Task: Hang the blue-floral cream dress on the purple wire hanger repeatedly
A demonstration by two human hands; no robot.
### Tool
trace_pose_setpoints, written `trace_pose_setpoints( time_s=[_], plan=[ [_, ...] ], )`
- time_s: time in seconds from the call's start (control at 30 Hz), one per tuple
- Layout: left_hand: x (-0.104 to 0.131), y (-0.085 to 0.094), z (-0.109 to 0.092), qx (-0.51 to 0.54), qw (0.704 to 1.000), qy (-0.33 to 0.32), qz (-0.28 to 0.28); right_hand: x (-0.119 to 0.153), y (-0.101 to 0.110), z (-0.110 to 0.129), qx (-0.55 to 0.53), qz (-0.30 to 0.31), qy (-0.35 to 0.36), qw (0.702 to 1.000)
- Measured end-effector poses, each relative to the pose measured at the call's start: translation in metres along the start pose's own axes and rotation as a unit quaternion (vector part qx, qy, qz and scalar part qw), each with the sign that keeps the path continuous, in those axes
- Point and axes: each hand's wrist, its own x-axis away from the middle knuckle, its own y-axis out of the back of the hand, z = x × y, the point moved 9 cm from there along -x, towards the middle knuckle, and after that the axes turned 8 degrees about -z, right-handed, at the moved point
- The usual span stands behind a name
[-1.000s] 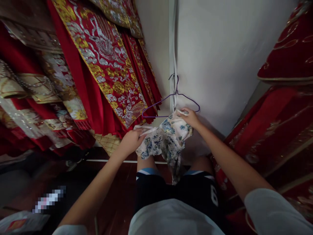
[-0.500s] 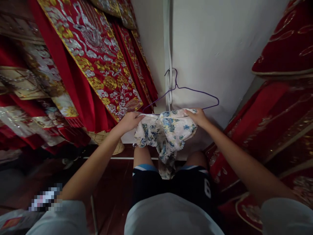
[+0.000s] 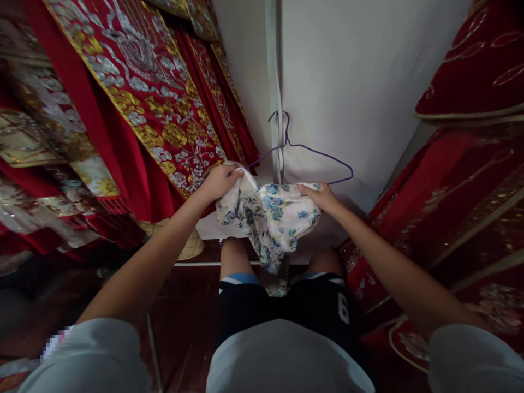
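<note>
My left hand [image 3: 221, 181] is closed on the left top edge of a white garment [image 3: 271, 210] with blue flowers; its exact cut cannot be made out. My right hand [image 3: 321, 196] pinches the same cloth at the right top edge. Between the hands the garment sags, and its lower end hangs bunched over my lap. Just beyond it is a thin purple hanger [image 3: 287, 143], hook upward. The hanger's left end goes out of sight at the garment, and its right lower bar runs to my right hand. Whether my fingers also grip the bar is hidden.
Red cloths [image 3: 155, 103] embroidered in gold and silver hang on the left. More red embroidered fabric [image 3: 446, 180] hangs on the right. Ahead stands a pale wall [image 3: 327, 71] with a vertical strip and cord [image 3: 275, 65]. A woven yellowish object [image 3: 191, 245] sits low at left.
My left hand has lifted the garment's left edge up and slightly left, so the top edge now slants. My right hand and the hanger have shifted a little left in view.
</note>
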Motion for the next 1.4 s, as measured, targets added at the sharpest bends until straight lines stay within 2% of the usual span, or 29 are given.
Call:
trace_pose_setpoints(
  time_s=[0.13,0.23,0.3,0.33,0.4,0.5,0.57,0.67,0.87,1.03,1.1,1.23,1.4],
  plan=[
    [-0.026,-0.020,-0.014,0.067,0.997,-0.032,-0.037,0.012,-0.006,0.010,-0.022,0.030,0.008,0.999],
    [-0.031,-0.026,-0.019,0.010,0.997,-0.058,-0.058,0.020,-0.004,0.026,0.013,0.075,0.066,0.995],
    [-0.029,-0.026,-0.020,-0.039,0.994,-0.078,-0.061,0.023,0.003,0.038,0.035,0.083,0.123,0.988],
    [-0.028,-0.024,-0.019,-0.055,0.993,-0.083,-0.065,0.023,0.010,0.044,0.043,0.065,0.149,0.986],
    [-0.025,-0.019,-0.016,-0.074,0.990,-0.086,-0.078,0.023,0.030,0.052,0.059,-0.010,0.179,0.982],
    [-0.022,-0.015,-0.015,-0.091,0.988,-0.091,-0.088,0.023,0.061,0.054,0.088,-0.130,0.184,0.970],
    [-0.022,-0.015,-0.016,-0.104,0.986,-0.097,-0.089,0.022,0.077,0.053,0.111,-0.176,0.182,0.961],
    [-0.023,-0.017,-0.018,-0.123,0.983,-0.107,-0.086,0.012,0.091,0.049,0.154,-0.178,0.157,0.959],
    [-0.023,-0.020,-0.023,-0.174,0.972,-0.133,-0.086,-0.006,0.101,0.040,0.230,-0.095,0.068,0.966],
    [-0.021,-0.024,-0.025,-0.163,0.976,-0.125,-0.078,-0.005,0.119,0.055,0.272,-0.197,0.115,0.935],
    [-0.021,-0.026,-0.027,-0.159,0.976,-0.128,-0.071,-0.009,0.115,0.053,0.273,-0.179,0.132,0.936],
    [-0.024,-0.019,-0.023,-0.179,0.975,-0.110,-0.078,-0.016,0.094,0.045,0.310,-0.085,0.129,0.938],
    [-0.026,0.009,-0.010,-0.120,0.977,-0.077,-0.159,-0.004,0.085,0.063,0.368,0.005,0.132,0.920]
  ],
)
